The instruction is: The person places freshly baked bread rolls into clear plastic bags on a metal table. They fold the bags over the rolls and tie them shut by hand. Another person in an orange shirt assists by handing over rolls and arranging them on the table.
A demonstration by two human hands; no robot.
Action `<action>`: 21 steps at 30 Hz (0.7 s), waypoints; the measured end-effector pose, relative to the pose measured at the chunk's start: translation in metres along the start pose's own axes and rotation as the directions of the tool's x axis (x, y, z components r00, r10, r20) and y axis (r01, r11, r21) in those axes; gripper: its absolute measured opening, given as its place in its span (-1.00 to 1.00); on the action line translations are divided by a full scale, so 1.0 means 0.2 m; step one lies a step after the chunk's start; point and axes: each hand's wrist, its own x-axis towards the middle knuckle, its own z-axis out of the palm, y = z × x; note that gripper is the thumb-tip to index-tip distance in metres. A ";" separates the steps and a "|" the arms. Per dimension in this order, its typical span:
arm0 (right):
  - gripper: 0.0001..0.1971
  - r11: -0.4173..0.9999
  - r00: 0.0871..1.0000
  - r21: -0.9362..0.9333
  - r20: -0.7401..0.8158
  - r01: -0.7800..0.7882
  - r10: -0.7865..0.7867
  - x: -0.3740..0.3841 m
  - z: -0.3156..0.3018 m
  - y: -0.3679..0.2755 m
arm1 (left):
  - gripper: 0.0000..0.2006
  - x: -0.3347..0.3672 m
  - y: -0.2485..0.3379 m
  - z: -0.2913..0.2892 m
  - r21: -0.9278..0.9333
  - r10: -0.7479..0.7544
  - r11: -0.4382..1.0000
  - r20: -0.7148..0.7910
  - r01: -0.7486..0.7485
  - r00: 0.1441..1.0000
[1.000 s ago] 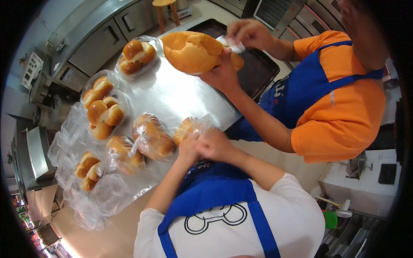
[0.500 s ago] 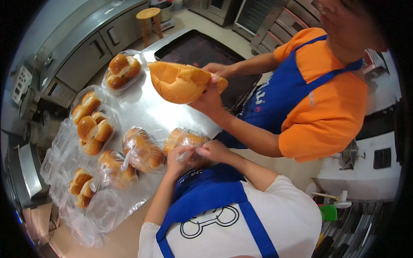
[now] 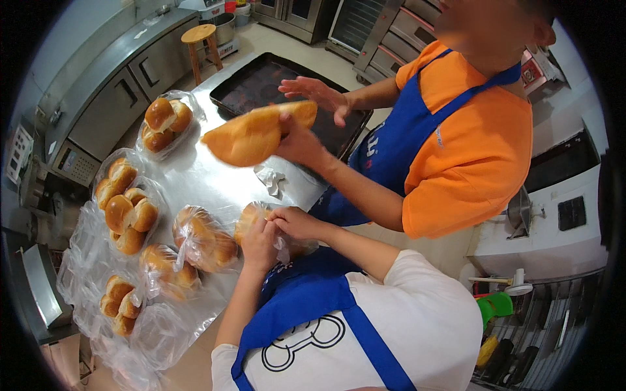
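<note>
At the near edge of the metal table, a golden bread loaf (image 3: pixel 246 220) sits in a clear plastic bag (image 3: pixel 282 249). My left hand (image 3: pixel 261 244) and my right hand (image 3: pixel 297 223) meet over it, fingers closed on the bag's gathered plastic. Just left of my left hand lie a bagged loaf (image 3: pixel 207 240) and another bagged loaf (image 3: pixel 168 270). Across the table, a co-worker's hand (image 3: pixel 301 142) grips a large folded golden bread (image 3: pixel 244 135). The co-worker's other hand (image 3: pixel 323 98) hovers beside it, fingers spread.
Several bread rolls (image 3: pixel 130 215) in clear bags line the table's left side, among loose plastic bags (image 3: pixel 88 251). A black baking tray (image 3: pixel 261 72) occupies the far end, near a wooden stool (image 3: pixel 198 34). Crumpled white paper (image 3: pixel 270 180) lies mid-table. The co-worker (image 3: pixel 463 156) stands close on my right.
My hands have come together at the bag's gathered plastic. The co-worker has taken one hand off the folded bread and lifted it, spread. Crumpled white paper now shows beneath the bread.
</note>
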 end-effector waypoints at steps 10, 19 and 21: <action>-0.80 0.947 0.985 -0.273 0.077 0.168 -0.152 -0.01 -0.09 -0.02 | -0.88 -0.04 -0.04 0.04 -0.396 -0.304 0.883 -0.075 0.251 0.950; -0.81 0.881 0.984 -0.458 -0.062 0.119 -0.165 0.04 -0.10 -0.01 | -0.81 -0.17 -0.06 0.00 -0.694 -0.409 0.609 0.139 0.384 0.902; -0.87 0.867 0.956 -0.472 -0.143 0.162 -0.256 0.04 -0.11 0.01 | -0.81 -0.08 -0.06 -0.03 -0.719 -0.378 0.590 0.154 0.366 0.913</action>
